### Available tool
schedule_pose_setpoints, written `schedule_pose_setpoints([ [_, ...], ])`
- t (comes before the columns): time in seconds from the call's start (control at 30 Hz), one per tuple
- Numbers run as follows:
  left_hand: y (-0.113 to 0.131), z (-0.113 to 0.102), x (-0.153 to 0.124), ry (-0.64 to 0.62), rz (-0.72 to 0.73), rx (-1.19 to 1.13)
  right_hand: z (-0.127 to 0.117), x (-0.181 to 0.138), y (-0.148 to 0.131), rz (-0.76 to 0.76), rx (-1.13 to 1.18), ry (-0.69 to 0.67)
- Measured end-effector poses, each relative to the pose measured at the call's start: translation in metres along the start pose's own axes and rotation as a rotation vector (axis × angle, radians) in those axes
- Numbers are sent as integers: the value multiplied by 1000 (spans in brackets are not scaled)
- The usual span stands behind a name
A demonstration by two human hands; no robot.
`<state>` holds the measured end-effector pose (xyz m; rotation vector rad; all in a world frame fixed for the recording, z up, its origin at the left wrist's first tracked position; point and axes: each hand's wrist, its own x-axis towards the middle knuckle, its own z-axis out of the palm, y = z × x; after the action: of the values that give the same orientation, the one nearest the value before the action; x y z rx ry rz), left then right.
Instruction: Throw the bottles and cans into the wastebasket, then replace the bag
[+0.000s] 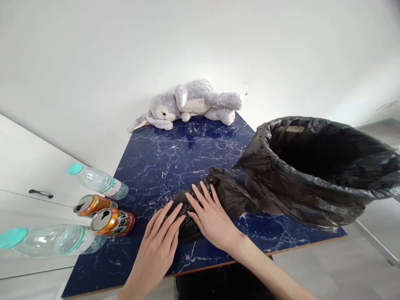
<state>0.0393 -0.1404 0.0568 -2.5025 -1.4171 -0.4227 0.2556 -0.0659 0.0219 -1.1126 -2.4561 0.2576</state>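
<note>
A crumpled black plastic bag (231,192) lies flat on the blue marbled table. My left hand (158,243) rests on its left end, palm down with the fingers stretched out. Flat on the middle of the bag lies my right hand (212,214), its fingers spread. Neither hand grips anything. To the right stands a bin (312,204) lined with another black bag, folded over its rim; its inside is dark. The loose bag's right end reaches the bin's base, where I cannot tell whether the two are joined.
Along the table's (175,162) left edge stand two orange drink cans (114,223) with opened tops and two clear bottles (101,182) with turquoise caps. A grey plush rabbit (193,100) lies on its side at the back, against the white wall.
</note>
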Motion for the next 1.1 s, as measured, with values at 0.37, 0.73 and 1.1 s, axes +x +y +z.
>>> schedule_pose_setpoints([
  [0.37, -26, 51, -44, -126, -227, -85, 11, -22, 26, 154, -132, -25],
  [0.73, -29, 52, -46, -154, -189, -61, 24, -33, 43, 201, -122, 3],
  [1.1, -27, 42, -50, -144, -269, -223, 22, -34, 42, 207, -101, 36],
])
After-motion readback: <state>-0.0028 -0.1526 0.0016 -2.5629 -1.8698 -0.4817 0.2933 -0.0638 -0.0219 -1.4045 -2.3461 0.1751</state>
